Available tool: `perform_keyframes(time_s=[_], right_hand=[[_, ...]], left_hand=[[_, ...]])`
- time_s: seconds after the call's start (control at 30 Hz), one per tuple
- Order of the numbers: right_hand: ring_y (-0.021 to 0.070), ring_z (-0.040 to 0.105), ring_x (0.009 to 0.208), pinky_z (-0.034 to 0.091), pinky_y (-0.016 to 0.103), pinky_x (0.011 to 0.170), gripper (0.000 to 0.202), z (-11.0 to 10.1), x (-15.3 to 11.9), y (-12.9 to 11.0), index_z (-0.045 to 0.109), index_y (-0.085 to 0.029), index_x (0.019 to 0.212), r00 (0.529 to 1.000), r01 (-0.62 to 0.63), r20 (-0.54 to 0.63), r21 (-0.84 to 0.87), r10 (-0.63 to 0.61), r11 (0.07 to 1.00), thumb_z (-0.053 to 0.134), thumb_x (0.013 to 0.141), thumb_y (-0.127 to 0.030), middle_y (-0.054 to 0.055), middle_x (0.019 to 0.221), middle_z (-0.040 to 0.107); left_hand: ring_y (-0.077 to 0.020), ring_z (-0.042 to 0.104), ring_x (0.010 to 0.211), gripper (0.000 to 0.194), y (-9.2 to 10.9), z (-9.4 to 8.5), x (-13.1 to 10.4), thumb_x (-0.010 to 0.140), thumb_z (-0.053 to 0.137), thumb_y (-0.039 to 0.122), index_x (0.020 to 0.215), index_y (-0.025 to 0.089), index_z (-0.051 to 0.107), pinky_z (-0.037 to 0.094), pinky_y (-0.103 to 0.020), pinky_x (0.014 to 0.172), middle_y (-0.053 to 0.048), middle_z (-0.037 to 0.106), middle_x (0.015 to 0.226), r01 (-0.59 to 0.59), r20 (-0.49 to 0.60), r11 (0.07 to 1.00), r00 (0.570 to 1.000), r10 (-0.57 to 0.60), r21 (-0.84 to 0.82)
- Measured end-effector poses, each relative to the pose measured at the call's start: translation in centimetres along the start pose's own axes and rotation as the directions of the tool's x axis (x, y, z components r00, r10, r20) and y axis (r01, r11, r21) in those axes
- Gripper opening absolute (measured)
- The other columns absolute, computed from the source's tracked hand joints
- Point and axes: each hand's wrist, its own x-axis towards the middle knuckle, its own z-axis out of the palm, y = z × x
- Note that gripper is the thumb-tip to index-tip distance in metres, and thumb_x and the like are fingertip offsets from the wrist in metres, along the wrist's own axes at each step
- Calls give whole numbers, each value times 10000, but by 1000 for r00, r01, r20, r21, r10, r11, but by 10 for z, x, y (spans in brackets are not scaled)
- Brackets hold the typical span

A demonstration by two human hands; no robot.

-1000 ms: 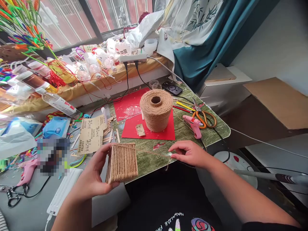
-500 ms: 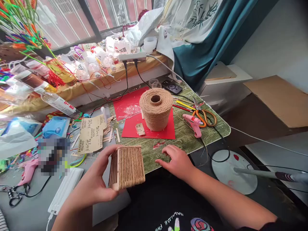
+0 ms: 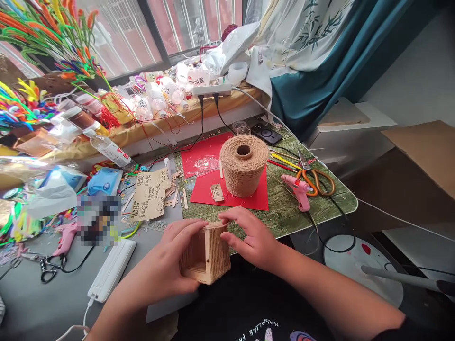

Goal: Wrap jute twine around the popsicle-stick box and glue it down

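Nearest us, above our black shirt (image 3: 245,303), we grip the twine-wrapped box (image 3: 220,258) in our left hand (image 3: 174,253), fingers along its top edge and thumb low on the frame; its hollow, wood-framed side faces left. Our right hand (image 3: 252,237) is half curled at the box's wrapped right side, forefinger by the top edge; we cannot tell whether it grips any twine. Just beyond, we note a large twine spool (image 3: 245,175) upright on a red sheet (image 3: 204,194), a pink glue gun (image 3: 298,189) to its right, and orange-handled scissors (image 3: 320,182) behind the gun. To the spool's left we see a sandpaper sheet (image 3: 151,194). Farther off, we record a white power strip (image 3: 211,90) on the cluttered sill, below the barred window (image 3: 192,23).
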Motion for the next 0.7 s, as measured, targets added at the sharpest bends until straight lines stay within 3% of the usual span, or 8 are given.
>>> perform_keyframes(time_s=[0.1, 0.3, 0.47, 0.7], right_hand=[[219, 632, 928, 514, 384, 866, 156, 4, 1, 2, 680, -239, 1081, 999, 36, -29, -14, -36, 999, 562, 1060, -339, 64, 959, 683], [155, 528, 669, 431, 304, 658, 248, 1, -4, -1, 682, -217, 937, 1000, 11, 25, 65, -13, 998, 596, 1033, -430, -7, 728, 570], [145, 541, 668, 422, 295, 664, 271, 1, -8, -1, 667, -208, 839, 996, -83, -13, 133, 85, 988, 568, 1052, -343, -3, 718, 589], [147, 532, 672, 431, 304, 698, 263, 2, -14, 8, 664, -206, 838, 992, -115, -25, 174, 122, 978, 579, 1046, -342, -1, 725, 597]], left_hand=[[-382, 436, 1421, 1068, -1, 2, -1, 629, 721, 83, 1579, 333, 303, 444, -573, 1170, -117, 441, 1546, -34, 4, 999, 999, 35, -15], [-372, 452, 1405, 1061, -1, 3, 0, 630, 725, 70, 1570, 339, 313, 440, -568, 1169, -113, 475, 1517, -67, -43, 997, 997, 66, -24], [-374, 447, 1412, 1070, -5, 8, -1, 590, 715, 54, 1558, 311, 337, 441, -551, 1180, -121, 457, 1527, -74, -24, 994, 997, 72, -83], [-384, 424, 1417, 1047, -13, 22, -5, 642, 774, 118, 1561, 308, 311, 421, -581, 1171, -151, 430, 1522, -83, -82, 990, 994, 74, -115]])
